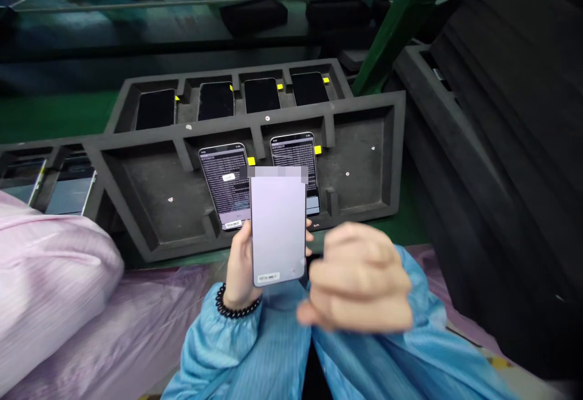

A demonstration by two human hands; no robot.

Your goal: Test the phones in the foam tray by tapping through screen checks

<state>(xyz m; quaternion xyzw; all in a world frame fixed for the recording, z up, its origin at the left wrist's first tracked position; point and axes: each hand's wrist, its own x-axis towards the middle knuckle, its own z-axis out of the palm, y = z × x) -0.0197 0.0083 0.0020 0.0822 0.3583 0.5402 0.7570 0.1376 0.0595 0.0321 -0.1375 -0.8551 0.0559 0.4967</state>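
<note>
My left hand [240, 263] grips a phone [279, 230] upright by its edges; its screen glows pale lilac with a small label near the bottom. My right hand [359, 278] hovers just right of the phone, blurred, fingers curled loosely; I see nothing in it. Behind the phone a dark foam tray [392, 145] holds two lit phones [225, 184] [294, 151] in its near row and several dark phones [156, 108] in its far row, each with a yellow tab.
Another foam tray [27, 163] with phones lies at the left. A pink sleeve [50, 266] of another person rests at the left. Stacked black foam [501, 145] rises on the right. A green post [401, 17] leans behind the tray. Black trays sit on the far bench.
</note>
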